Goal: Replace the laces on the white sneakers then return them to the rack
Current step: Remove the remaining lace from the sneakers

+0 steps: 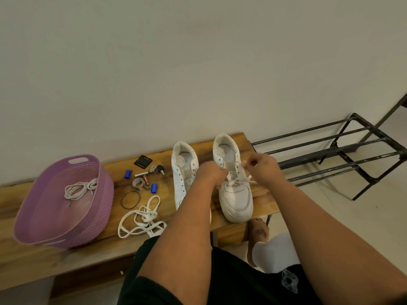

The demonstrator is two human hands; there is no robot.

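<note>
While both sneakers sit toes-toward-camera on the wooden bench (233, 140), the left hand (212, 173) has its fingers curled on the lace (236, 180) at the right sneaker (235, 194), and the right hand (263, 167) pinches the lace's other end just above the eyelets. The left sneaker (184, 168) stands unlaced just beside it, a loose white lace (143, 219) lies on the bench near the purple basket (44, 216), which holds a thinner cord (79, 189). The black metal rack (343, 150) stands right of the bench.
</note>
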